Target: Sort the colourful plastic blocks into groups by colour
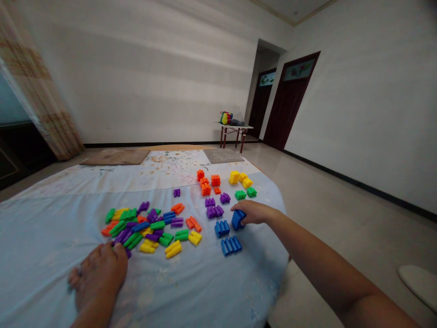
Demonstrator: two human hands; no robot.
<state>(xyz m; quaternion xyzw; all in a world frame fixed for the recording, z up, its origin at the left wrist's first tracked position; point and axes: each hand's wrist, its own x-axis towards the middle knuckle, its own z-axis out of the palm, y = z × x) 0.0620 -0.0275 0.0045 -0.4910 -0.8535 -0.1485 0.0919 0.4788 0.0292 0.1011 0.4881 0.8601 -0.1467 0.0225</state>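
My right hand [254, 212] is closed around a blue building block piece [238, 220], which it holds at the cloth. Below it lie two more blue groups of joined blocks [222, 228] [231, 245]. Purple blocks [214, 211] and green blocks [241, 195] lie just beyond. At the lower left, my left hand [99, 278] rests on the cloth with its fingers apart and bent downward, fingertips partly hidden. Its thumb side is close to a purple block at the near edge of a mixed pile of loose bullet-shaped blocks [133, 228].
Orange blocks [205, 187] and yellow blocks [234, 177] form groups farther back on the cloth-covered bed [191, 291]. Two mats [116, 157] [223, 156] lie at its far end. Beyond stands a small table [235, 126] with a colourful bag. The bed's edge drops off at right.
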